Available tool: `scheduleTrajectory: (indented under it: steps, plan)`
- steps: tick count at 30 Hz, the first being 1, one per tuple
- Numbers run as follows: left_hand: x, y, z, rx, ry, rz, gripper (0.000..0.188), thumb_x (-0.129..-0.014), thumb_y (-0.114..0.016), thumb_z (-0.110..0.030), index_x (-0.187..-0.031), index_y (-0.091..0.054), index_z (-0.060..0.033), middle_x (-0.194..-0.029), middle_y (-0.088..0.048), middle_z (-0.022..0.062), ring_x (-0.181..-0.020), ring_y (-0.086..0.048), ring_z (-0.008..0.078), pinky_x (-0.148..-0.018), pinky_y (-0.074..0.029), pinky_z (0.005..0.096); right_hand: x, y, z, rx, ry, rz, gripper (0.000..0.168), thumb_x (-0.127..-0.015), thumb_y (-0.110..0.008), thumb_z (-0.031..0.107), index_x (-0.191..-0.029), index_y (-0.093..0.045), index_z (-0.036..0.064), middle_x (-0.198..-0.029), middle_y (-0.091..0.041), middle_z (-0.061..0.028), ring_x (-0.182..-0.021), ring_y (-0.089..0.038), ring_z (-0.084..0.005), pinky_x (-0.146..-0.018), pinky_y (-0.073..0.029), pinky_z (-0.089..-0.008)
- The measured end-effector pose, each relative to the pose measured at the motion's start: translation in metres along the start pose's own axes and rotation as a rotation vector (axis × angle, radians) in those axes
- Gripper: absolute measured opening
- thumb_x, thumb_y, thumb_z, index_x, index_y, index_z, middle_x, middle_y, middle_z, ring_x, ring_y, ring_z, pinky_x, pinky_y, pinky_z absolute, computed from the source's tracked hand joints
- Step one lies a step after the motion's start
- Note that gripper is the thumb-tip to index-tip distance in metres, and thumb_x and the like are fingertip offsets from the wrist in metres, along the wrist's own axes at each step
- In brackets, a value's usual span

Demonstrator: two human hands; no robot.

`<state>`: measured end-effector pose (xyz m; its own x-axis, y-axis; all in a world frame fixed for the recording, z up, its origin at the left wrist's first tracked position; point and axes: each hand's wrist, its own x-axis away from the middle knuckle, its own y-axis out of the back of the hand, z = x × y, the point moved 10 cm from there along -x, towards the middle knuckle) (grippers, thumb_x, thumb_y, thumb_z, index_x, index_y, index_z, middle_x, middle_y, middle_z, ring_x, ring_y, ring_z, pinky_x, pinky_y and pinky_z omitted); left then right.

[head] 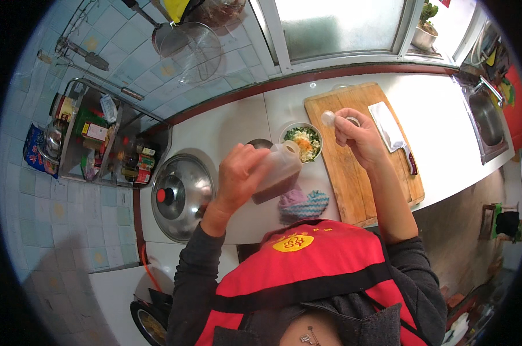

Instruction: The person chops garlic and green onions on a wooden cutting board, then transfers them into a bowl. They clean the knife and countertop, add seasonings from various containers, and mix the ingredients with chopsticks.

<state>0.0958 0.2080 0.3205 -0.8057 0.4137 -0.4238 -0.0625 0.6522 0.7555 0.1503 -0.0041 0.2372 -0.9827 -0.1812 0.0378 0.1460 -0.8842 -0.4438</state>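
Observation:
My left hand (241,175) grips a translucent plastic jug (279,173) part full of brown liquid. The jug tilts, its uncapped mouth at the near-left rim of a white bowl (284,130). Chopped greens, pale crumbled bits and an orange powder (304,144) lie in the bowl. My right hand (359,136) holds a round, pale cap (328,118) between thumb and fingers, above the wooden cutting board (351,186). A cleaver (388,127) with a dark red handle lies flat on that board. Whether liquid leaves the jug cannot be told.
A large metal lid (181,199) with a red-tipped knob sits at the left. Partly hidden by my left hand is a dark round dish (259,143). Cloths (306,204) lie near the apron. Bottles fill a wall rack (114,142); a sink (485,119) is at far right.

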Motion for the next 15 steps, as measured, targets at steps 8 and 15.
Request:
scheduleTrajectory:
  steps: [8, 15]
  plan:
    - [-0.03, -0.007, 0.006, -0.065, 0.009, 0.069, 0.016, -0.075, -0.064, -0.009, -0.089, -0.063, -0.0033, -0.07, -0.055, 0.0074, -0.065, -0.049, 0.0245, -0.058, -0.041, 0.0337, 0.022, 0.064, -0.039, -0.154, -0.068, -0.172, 0.017, -0.085, -0.062, 0.019, -0.091, -0.056, 0.004, -0.065, -0.05, 0.0017, -0.054, -0.041, -0.0063, -0.05, -0.032, -0.0207]
    - [-0.053, -0.026, 0.023, -0.124, 0.042, 0.237, 0.018, -0.076, -0.065, -0.009, -0.092, -0.062, -0.0003, -0.077, -0.059, 0.011, -0.072, -0.054, 0.0244, -0.063, -0.043, 0.0318, 0.04, 0.107, -0.068, -0.239, -0.084, -0.264, 0.018, -0.085, -0.062, 0.02, -0.091, -0.057, 0.004, -0.064, -0.049, 0.0027, -0.053, -0.04, -0.0061, -0.049, -0.031, -0.0205]
